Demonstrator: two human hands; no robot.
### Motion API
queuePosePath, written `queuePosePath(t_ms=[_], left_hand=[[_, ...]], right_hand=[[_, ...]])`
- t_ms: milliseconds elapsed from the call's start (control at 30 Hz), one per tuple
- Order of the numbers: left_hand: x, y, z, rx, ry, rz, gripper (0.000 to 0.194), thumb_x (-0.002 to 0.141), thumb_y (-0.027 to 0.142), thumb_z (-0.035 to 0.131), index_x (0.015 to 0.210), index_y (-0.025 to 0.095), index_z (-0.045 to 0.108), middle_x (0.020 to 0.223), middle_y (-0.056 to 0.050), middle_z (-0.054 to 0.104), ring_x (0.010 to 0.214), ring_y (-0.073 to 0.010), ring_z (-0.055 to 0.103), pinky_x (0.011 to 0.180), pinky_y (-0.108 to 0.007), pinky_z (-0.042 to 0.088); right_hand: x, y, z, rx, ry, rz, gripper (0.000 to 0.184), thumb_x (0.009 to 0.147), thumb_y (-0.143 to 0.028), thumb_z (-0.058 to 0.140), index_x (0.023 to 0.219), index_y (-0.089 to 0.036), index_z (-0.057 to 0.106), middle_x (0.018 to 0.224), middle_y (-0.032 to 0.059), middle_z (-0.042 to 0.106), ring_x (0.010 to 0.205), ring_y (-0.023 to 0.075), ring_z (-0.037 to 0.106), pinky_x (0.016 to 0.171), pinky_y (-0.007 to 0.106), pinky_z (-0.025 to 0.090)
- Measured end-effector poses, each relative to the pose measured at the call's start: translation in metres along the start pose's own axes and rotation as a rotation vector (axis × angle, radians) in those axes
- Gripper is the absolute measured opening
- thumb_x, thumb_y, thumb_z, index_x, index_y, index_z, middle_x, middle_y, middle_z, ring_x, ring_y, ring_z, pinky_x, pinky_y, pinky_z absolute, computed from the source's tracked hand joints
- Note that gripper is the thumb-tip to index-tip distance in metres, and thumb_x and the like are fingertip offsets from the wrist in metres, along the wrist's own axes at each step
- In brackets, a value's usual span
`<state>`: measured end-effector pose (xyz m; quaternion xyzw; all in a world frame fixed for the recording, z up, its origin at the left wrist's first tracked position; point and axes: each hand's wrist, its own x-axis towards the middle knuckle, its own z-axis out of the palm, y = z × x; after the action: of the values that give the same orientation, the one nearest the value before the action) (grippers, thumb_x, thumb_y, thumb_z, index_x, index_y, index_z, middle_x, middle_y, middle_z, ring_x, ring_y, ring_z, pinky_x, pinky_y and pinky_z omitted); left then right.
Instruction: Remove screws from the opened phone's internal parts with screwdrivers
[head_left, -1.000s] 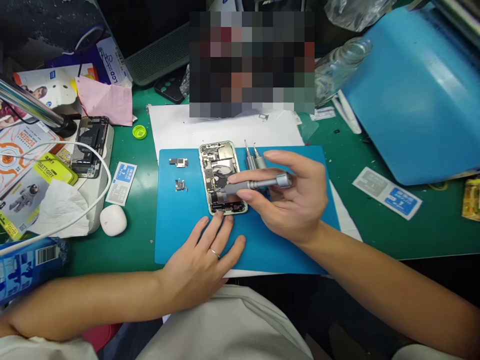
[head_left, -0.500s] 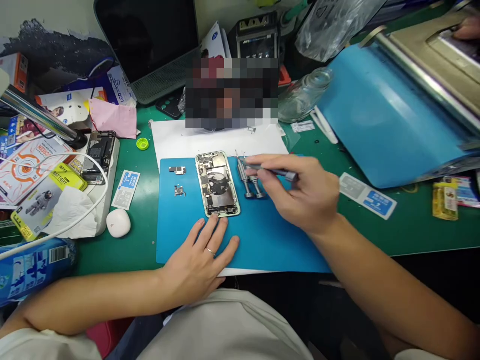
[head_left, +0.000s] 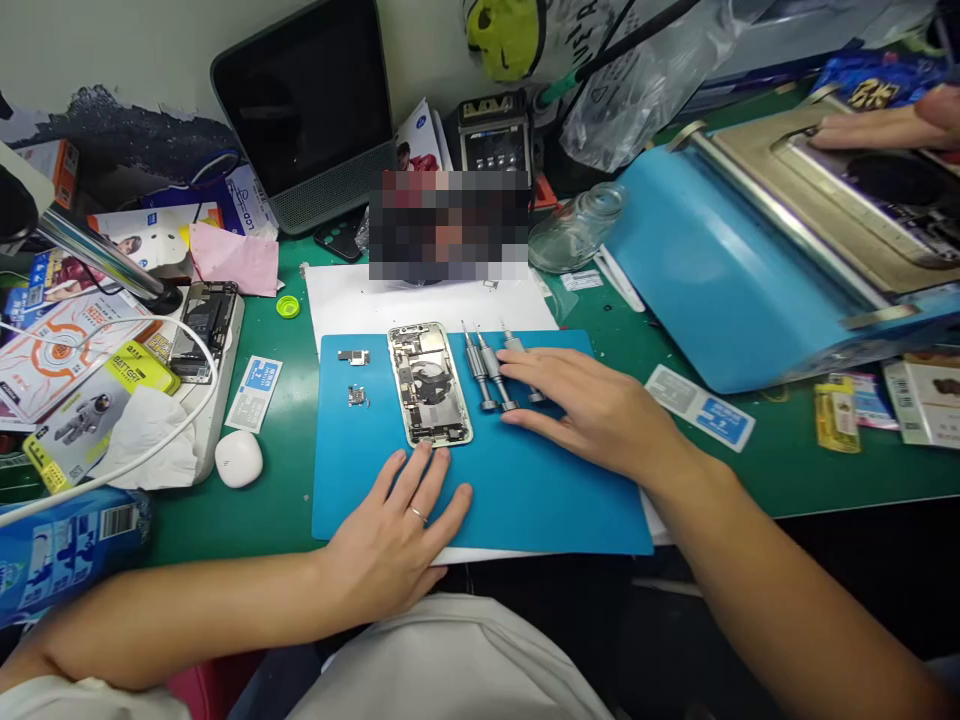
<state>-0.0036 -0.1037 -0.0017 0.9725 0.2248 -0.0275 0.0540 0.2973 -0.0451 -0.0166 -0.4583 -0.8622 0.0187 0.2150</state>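
Observation:
An opened smartphone [head_left: 433, 385] lies on the blue mat [head_left: 525, 510] with its inner parts showing. My left hand [head_left: 397, 520] rests flat below it, fingers spread, the fingertips at its lower edge. Two small parts, a dark-and-silver piece [head_left: 354, 357] and a metal bracket-like piece [head_left: 358, 396], lie to the phone's left. On its right are precision screwdrivers: one [head_left: 478, 370] beside a second screwdriver [head_left: 495, 372], and a third screwdriver [head_left: 513, 341] partly covered by my right hand [head_left: 592, 405]. The right fingers are stretched and apart over it; whether they touch it is hard to tell.
A white earbud case [head_left: 238, 459], another opened phone [head_left: 201, 330] and packets crowd the left. Behind stand a dark screen [head_left: 304, 100] and a glass jar [head_left: 577, 230]. At right, another person's hand [head_left: 892, 125] is on a machine with a blue mat [head_left: 697, 280].
My right hand has lowered the screwdriver it held onto the mat beside the two others, and its fingers have opened. The left hand keeps its place. The view has shifted slightly.

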Motion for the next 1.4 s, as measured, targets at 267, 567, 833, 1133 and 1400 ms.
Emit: queuePosePath(t_ms=[267, 567, 833, 1133, 1400], left_hand=[[0.001, -0.001, 0.001, -0.005, 0.004, -0.003, 0.083, 0.096, 0.057, 0.062, 0.158, 0.009, 0.035, 0.165, -0.031, 0.028, 0.153, -0.0493, 0.029, 0.121, -0.059, 0.019], [0.001, -0.001, -0.001, -0.006, 0.001, -0.001, 0.082, 0.097, 0.057, 0.062, 0.158, 0.008, 0.035, 0.165, -0.031, 0.030, 0.153, -0.0490, 0.030, 0.121, -0.059, 0.020], [0.000, -0.001, 0.000, -0.007, -0.007, -0.004, 0.083, 0.097, 0.057, 0.061, 0.158, 0.009, 0.033, 0.166, -0.030, 0.027, 0.154, -0.0482, 0.028, 0.122, -0.059, 0.021], [0.001, -0.002, 0.000, -0.013, 0.007, 0.003, 0.083, 0.096, 0.055, 0.063, 0.158, 0.008, 0.035, 0.165, -0.032, 0.028, 0.153, -0.0496, 0.029, 0.121, -0.060, 0.022], [0.000, -0.001, 0.000, -0.011, -0.004, 0.000, 0.084, 0.097, 0.057, 0.062, 0.158, 0.008, 0.034, 0.165, -0.031, 0.028, 0.154, -0.0485, 0.028, 0.122, -0.059, 0.020]], right_hand=[[-0.007, -0.007, 0.002, 0.029, 0.007, -0.005, 0.036, 0.098, -0.026, 0.065, 0.134, -0.021, 0.065, 0.141, 0.0143, 0.067, 0.127, 0.0332, 0.067, 0.103, 0.049, 0.060], [-0.003, -0.015, 0.009, 0.233, 0.169, -0.009, 0.017, 0.096, -0.017, 0.065, 0.110, -0.025, 0.072, 0.126, 0.0085, 0.076, 0.121, 0.0292, 0.069, 0.099, 0.050, 0.062], [-0.004, -0.026, 0.009, 0.561, 0.413, 0.168, 0.015, 0.101, -0.036, 0.061, 0.113, -0.030, 0.067, 0.118, 0.0060, 0.078, 0.117, 0.0286, 0.072, 0.099, 0.053, 0.062], [-0.002, -0.029, 0.009, 0.557, 0.476, 0.090, 0.020, 0.101, -0.039, 0.061, 0.118, -0.033, 0.068, 0.106, 0.0058, 0.080, 0.104, 0.0277, 0.077, 0.085, 0.048, 0.067], [-0.003, -0.025, 0.015, 0.553, 0.490, 0.013, 0.032, 0.099, -0.035, 0.064, 0.132, -0.033, 0.064, 0.108, 0.0049, 0.082, 0.104, 0.0281, 0.080, 0.084, 0.048, 0.071]])
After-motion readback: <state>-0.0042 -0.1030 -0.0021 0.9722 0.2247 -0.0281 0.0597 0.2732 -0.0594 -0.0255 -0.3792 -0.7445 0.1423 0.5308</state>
